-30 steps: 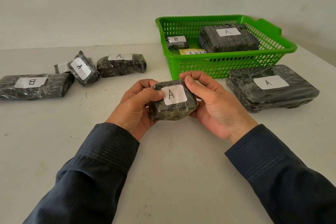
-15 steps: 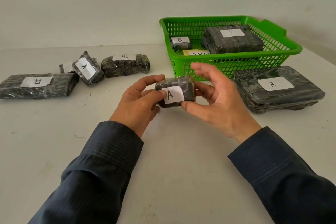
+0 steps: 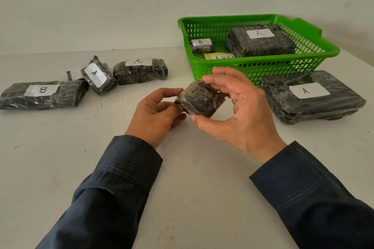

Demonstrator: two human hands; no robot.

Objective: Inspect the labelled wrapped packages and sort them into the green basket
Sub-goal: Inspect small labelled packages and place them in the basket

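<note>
**Plastic film and a fingertip hold: a slip is the likeliest fault**

Held just above the bench [image 3: 182, 178], in front of the basket [image 3: 261, 63], the small pack [image 3: 202, 98] is tipped so that its label faces down and to the left. Only a sliver of white shows beside the left hand [image 3: 157, 112]. That hand pinches the pack's left end between thumb and fingers. The right hand [image 3: 240, 111] spans the pack loosely, with the thumb underneath, fingertips on the upper edge and the palm standing clear of it.

The wrap looks glossy and slick, and neither hand has more than fingertips on it. If one hand lets go before the other closes properly, the pack could roll out and drop onto the bench.

The letter cannot be read at this angle. Sorting the pack now would be a guess, so the label probably needs turning back into sight first.

The basket's near wall stands between the pack and the free floor inside. A low carry could catch the rim and push the light basket backward. Inside, a B pack [image 3: 202, 45] and an A block [image 3: 261, 40] already take up much of the room, so a careless drop might land on top of them and tip.

The big A pack [image 3: 311, 97] lies close beside the right hand, and a wide swing of the sleeve could knock it.
</note>
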